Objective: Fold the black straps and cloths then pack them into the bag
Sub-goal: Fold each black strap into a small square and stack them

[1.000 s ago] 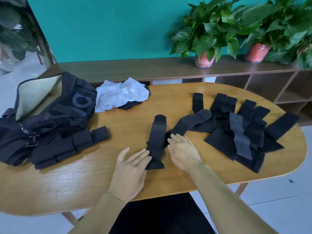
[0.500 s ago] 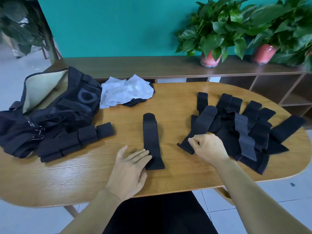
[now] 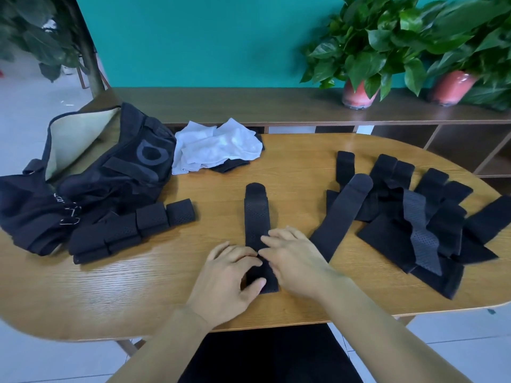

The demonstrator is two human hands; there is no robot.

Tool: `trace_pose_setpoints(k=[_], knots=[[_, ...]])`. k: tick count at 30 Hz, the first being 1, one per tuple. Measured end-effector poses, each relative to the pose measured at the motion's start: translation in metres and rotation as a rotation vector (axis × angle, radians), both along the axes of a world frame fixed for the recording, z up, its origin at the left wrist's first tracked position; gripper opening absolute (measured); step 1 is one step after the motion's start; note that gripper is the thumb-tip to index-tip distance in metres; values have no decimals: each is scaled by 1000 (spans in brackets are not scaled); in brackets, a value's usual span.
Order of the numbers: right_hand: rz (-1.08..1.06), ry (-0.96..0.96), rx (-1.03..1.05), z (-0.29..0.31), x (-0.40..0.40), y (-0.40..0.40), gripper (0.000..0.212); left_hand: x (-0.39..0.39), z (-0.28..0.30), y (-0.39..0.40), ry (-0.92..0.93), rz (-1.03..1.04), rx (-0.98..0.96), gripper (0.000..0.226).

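Note:
A perforated black strap (image 3: pixel 256 214) lies lengthwise on the wooden table (image 3: pixel 83 294) in front of me. My left hand (image 3: pixel 226 275) grips its near end between the thumb and curled fingers. Straight fingers of my right hand (image 3: pixel 296 258) rest on the strap's middle. A second long strap (image 3: pixel 343 214) lies slanted just to the right. Farther right sits a loose pile of black straps and cloths (image 3: pixel 420 217). The open black bag (image 3: pixel 110 172) with beige lining lies at the left, with a row of folded straps (image 3: pixel 130 230) beside it.
A crumpled white cloth (image 3: pixel 215 150) lies over a black piece at the back of the table. Behind it runs a low wooden shelf (image 3: pixel 249 106) with two potted plants (image 3: pixel 359 64). The table's front edge is close to my body.
My right hand let go of the slanted strap on the right and came back onto the middle strap. My left hand slid onto that strap's near end and took hold of it.

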State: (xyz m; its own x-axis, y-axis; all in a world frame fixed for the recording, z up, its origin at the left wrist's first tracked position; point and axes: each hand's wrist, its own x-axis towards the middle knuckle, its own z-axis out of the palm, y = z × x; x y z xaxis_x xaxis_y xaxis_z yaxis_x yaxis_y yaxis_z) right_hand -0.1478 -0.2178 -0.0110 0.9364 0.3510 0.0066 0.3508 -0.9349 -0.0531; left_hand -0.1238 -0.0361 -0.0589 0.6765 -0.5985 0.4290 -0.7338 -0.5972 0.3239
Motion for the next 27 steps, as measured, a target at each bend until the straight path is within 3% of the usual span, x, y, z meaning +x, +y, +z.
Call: trace_pose_setpoints(k=[7, 11, 24, 27], knots=[[-96, 129, -134, 3, 39, 7, 59, 5, -1, 6, 3, -4, -19, 32], [-171, 190, -102, 6, 68, 7, 67, 2, -6, 8, 26, 5, -25, 31], [-255, 174, -41, 9, 108, 6, 62, 9, -6, 10, 29, -9, -6, 29], [-288, 113, 47, 11, 100, 2, 69, 7, -6, 10, 15, -19, 1, 34]])
